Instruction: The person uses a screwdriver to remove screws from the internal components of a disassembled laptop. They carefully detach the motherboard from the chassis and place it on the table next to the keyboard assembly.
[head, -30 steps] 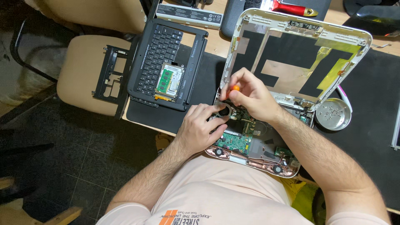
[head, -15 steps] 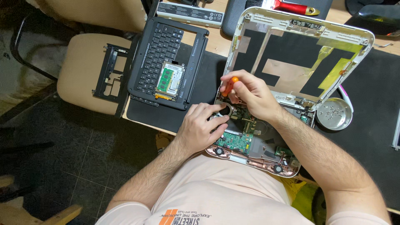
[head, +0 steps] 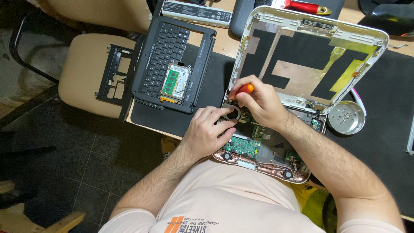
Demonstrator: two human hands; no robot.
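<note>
Driving screwdriver [head: 246, 89] at frame centre | right hand [head: 263, 103] fingers clamp handle; keep upright | left hand [head: 211, 129] fingers spread, steadying laptop base [head: 263, 151].

The right hand [head: 258, 103] is closed around an orange-handled screwdriver [head: 243, 89], its tip hidden down in the opened base of a small white laptop [head: 263, 149] — green circuit board and copper-coloured edge exposed. The left hand [head: 209, 131] rests fingers-down on that base, just beside the right. The laptop's white lid shell [head: 310, 56] stands open behind. To the right sits a round metal dish of screws [head: 346, 117]; to the left, a black keyboard panel [head: 172, 64] on a black mat [head: 211, 82].
</note>
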